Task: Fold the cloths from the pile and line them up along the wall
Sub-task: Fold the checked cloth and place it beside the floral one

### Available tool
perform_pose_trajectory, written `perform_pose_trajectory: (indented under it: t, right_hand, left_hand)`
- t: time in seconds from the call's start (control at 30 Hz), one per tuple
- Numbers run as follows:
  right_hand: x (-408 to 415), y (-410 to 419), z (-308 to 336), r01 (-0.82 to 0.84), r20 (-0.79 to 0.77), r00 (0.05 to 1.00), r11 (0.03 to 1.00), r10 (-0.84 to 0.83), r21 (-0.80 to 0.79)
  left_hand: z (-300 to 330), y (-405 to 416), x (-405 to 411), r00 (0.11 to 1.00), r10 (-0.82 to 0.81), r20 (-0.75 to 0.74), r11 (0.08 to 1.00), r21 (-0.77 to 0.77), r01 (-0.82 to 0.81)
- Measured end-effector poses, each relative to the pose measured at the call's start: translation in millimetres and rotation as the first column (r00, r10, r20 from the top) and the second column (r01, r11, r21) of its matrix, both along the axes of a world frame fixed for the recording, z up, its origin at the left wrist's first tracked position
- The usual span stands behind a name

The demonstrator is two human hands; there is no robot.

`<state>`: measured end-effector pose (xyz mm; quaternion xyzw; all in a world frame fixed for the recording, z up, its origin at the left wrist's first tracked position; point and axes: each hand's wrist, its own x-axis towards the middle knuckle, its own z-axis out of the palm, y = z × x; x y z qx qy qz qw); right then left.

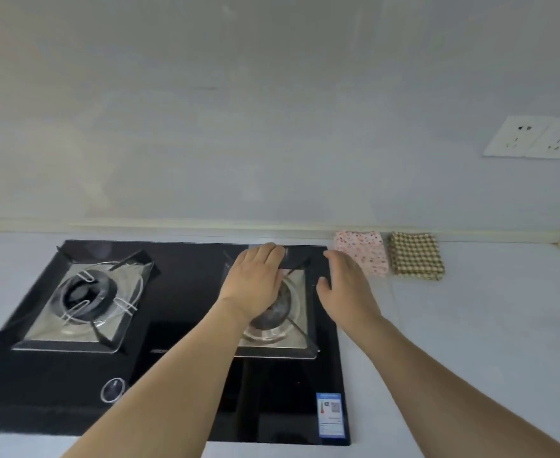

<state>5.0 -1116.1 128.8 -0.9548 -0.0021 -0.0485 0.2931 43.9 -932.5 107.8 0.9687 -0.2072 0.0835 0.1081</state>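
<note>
Cloths folded square by wall: pink floral cloth (361,251), beside checked cloth (416,255); hands empty, spread.

We see a hob (186,325) of glossy black glass with brushed metal burner trays (73,332). The worktop (486,325) looks smooth and matt. At its back edge lie two soft cloths, one floral (362,251), one woven check (415,254).

A pale wall (239,127) with a double socket (534,137) backs a seemingly light-grey counter (486,325) holding a black hob (189,292).
</note>
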Motion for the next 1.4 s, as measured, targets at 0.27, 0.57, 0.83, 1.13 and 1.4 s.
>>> perform_pose_trajectory:
  t: [0.27, 0.57, 0.83, 1.13, 1.4]
  right_hand:
    - [-0.3, 116.8, 25.3, -0.114, -0.053, 0.992, 0.991, 0.118, 0.071]
    - [-5.6, 277.4, 22.8, -0.249, -0.069, 0.965, 0.965, 0.255, 0.079]
    - [-14.6, 463.0, 23.5, -0.320, -0.123, 0.935, 0.941, 0.332, 0.108]
    - [-3.1, 628.4, 16.7, -0.512, -0.116, 0.845, 0.852, 0.522, 0.104]
    - [8.0, 775.5, -21.5, -0.583, -0.214, 0.777, 0.805, 0.592, 0.109]
  left_hand:
    - [17.8, 135.7, -29.6, 0.981, 0.192, 0.000, 0.981, 0.000, -0.192]
    - [28.3, 286.1, -53.0, 0.961, 0.274, 0.021, 0.962, -0.017, -0.274]
    - [14.1, 476.5, -73.1, 0.915, 0.399, -0.066, 0.914, -0.056, -0.402]
    - [10.0, 651.1, -111.3, 0.811, 0.572, -0.122, 0.808, -0.086, -0.582]
    - [-23.6, 806.4, -105.6, 0.756, 0.593, -0.276, 0.770, -0.078, -0.633]
